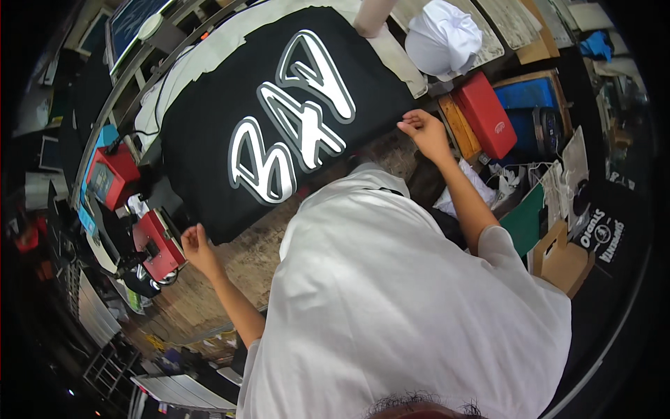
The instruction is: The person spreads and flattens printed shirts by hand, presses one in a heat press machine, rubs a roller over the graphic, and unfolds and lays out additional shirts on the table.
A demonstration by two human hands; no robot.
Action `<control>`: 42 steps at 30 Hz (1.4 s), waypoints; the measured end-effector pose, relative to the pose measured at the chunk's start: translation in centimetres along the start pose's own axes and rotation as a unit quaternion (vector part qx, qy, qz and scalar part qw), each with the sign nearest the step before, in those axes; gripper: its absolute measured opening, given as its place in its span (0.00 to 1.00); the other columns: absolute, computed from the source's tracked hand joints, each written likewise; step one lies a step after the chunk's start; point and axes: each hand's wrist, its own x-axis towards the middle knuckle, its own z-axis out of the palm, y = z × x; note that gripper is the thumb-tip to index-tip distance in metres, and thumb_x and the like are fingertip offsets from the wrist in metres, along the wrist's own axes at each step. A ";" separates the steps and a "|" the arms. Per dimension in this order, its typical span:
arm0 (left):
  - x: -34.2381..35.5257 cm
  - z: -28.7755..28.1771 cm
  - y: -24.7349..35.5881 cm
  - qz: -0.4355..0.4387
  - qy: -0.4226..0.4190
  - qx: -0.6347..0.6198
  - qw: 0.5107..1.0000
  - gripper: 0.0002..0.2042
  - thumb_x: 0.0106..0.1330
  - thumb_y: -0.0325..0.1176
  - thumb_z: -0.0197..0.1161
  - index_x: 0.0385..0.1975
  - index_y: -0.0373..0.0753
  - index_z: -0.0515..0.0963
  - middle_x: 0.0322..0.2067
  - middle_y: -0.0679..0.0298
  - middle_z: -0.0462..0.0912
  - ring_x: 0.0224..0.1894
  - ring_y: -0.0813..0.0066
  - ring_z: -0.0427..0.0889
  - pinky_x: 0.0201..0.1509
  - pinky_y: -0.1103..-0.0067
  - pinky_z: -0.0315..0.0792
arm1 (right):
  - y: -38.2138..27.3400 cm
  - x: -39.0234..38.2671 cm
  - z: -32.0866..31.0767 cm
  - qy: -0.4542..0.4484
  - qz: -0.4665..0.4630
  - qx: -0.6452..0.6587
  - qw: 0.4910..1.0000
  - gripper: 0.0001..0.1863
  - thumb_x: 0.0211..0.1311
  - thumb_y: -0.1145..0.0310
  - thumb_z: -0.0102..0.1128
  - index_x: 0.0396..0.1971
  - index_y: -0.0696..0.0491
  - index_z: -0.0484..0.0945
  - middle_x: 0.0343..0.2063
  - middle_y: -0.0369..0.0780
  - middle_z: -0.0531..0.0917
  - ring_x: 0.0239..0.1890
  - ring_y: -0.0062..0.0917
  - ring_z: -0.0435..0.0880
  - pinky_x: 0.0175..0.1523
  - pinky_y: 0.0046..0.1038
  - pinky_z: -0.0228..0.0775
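Note:
A black cloth (202,140), a T-shirt or similar garment, lies spread flat with large white and grey lettering (307,133) slanting across it. Just outside its near left corner is my left hand (200,253), fingers loosely bent, thumb apart, and nothing visible in them. At the near right corner, my right hand (426,134) has thumb and forefinger a little apart close to the cloth's edge. Whether its fingertips touch the fabric is hard to tell. Under the cloth, pale fabric (262,21) shows along the far edge.
Red box-shaped devices (157,244) stand beside my left hand, with cables near them. To the right are a white cap (443,38), a red box (485,115), a blue case (527,101) and a cardboard box (562,258). A worn wooden surface (209,293) runs along the near side.

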 end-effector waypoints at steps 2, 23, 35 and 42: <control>0.2 6.5 5.0 0.078 -0.021 0.135 0.988 0.13 0.67 0.34 0.66 0.46 0.35 0.76 0.48 0.55 0.80 0.49 0.67 0.77 0.56 0.74 0.69 | 0.2 -0.4 1.5 0.045 0.006 -0.016 0.999 0.13 0.51 0.68 0.74 0.34 0.57 0.83 0.28 0.39 0.84 0.30 0.22 0.83 0.40 0.24 0.75; 0.4 9.4 0.7 0.109 -0.042 0.381 0.917 0.39 0.70 0.57 0.54 0.71 0.32 0.56 0.70 0.41 0.55 0.73 0.47 0.51 0.75 0.62 0.46 | -3.4 3.9 -0.2 -0.132 0.147 0.217 0.956 0.21 0.51 0.68 0.73 0.44 0.60 0.78 0.37 0.42 0.84 0.42 0.23 0.80 0.51 0.23 0.68; -4.2 6.2 -2.0 0.179 0.140 0.397 0.889 0.31 0.66 0.52 0.64 0.56 0.29 0.70 0.56 0.46 0.71 0.60 0.48 0.65 0.65 0.60 0.57 | -4.7 7.4 -0.6 -0.201 0.028 0.038 0.978 0.14 0.55 0.67 0.70 0.23 0.57 0.73 0.21 0.30 0.70 0.27 0.14 0.66 0.33 0.23 0.60; -6.0 3.0 -4.8 0.013 0.163 0.267 0.950 0.23 0.63 0.46 0.70 0.44 0.31 0.72 0.41 0.55 0.75 0.46 0.64 0.73 0.53 0.71 0.67 | -3.9 9.2 -1.5 -0.274 0.066 -0.008 0.959 0.21 0.53 0.63 0.72 0.16 0.50 0.65 0.16 0.27 0.61 0.21 0.14 0.57 0.27 0.24 0.49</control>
